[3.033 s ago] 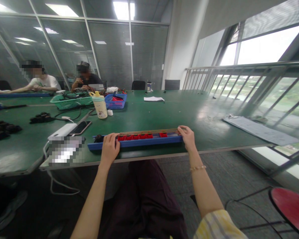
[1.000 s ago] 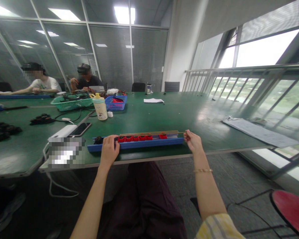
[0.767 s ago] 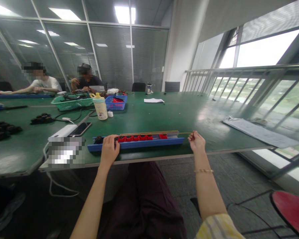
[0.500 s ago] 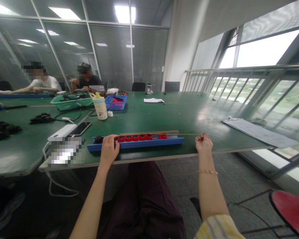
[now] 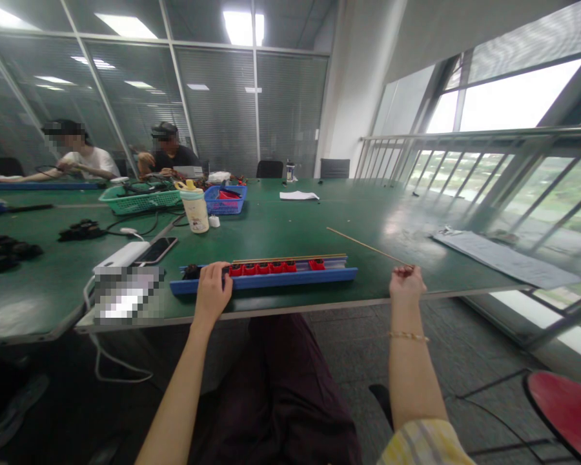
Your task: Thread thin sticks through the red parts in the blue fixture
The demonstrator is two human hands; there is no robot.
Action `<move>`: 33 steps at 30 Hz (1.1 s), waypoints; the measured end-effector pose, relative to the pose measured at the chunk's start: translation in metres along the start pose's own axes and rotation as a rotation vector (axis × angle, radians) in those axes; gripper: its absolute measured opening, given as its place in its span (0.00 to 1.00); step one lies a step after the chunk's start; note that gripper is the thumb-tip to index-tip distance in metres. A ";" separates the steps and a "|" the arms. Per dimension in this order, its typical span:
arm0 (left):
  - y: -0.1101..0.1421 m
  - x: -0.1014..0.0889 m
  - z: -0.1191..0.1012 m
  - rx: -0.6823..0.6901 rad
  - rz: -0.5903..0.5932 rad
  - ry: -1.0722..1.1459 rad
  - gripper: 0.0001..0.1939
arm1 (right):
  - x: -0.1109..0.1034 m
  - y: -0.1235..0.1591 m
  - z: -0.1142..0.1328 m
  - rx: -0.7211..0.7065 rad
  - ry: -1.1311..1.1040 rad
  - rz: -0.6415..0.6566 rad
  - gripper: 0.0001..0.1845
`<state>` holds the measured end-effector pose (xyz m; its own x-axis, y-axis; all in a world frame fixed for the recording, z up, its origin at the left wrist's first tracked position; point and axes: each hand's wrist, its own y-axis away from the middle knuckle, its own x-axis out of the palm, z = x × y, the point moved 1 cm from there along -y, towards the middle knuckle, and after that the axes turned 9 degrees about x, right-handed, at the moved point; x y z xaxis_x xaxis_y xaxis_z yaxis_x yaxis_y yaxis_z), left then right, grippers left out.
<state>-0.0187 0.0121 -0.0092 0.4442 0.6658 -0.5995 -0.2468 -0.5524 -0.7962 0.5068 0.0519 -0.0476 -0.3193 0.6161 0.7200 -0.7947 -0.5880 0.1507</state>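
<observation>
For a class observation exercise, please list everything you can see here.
green table: one, dark green, under everything below
blue tray: one, blue, at the table's near edge
red blocks: about six, red, in the tray
wooden stick: one, tan, slanting over the table, right of the tray
bottle: one, cream with yellow cap, beyond the tray
green basket: one, green, far left
blue basket: one, blue, right of the green basket
phone: one, black, left of the tray
co-workers: two, across the table, left
left hand: one, on the tray
right hand: one, pinching the stick's end
</observation>
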 end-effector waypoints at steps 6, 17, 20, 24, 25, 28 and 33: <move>-0.001 -0.001 -0.001 -0.008 0.004 0.009 0.14 | -0.006 -0.004 0.002 -0.054 0.054 -0.118 0.07; -0.001 -0.001 -0.001 -0.020 0.013 0.016 0.14 | -0.004 0.005 0.003 -0.234 0.572 -0.124 0.07; -0.001 0.000 0.000 -0.017 0.011 0.012 0.14 | -0.006 0.002 0.004 -0.221 0.819 -0.001 0.07; 0.000 0.002 0.001 -0.010 0.005 0.009 0.14 | -0.005 -0.001 0.005 -0.287 1.238 0.080 0.04; 0.000 0.002 0.002 -0.010 0.005 0.007 0.14 | -0.004 -0.001 0.004 -0.296 1.301 0.103 0.04; 0.000 0.002 0.003 -0.011 0.009 0.006 0.14 | -0.004 -0.001 0.001 -0.323 1.343 0.166 0.07; 0.000 0.002 0.003 -0.012 0.009 0.005 0.13 | -0.013 0.002 -0.003 -0.261 1.133 0.049 0.19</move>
<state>-0.0201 0.0146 -0.0110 0.4464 0.6582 -0.6063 -0.2409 -0.5641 -0.7898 0.5083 0.0441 -0.0588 -0.5267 0.7890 -0.3163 -0.8087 -0.5797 -0.0994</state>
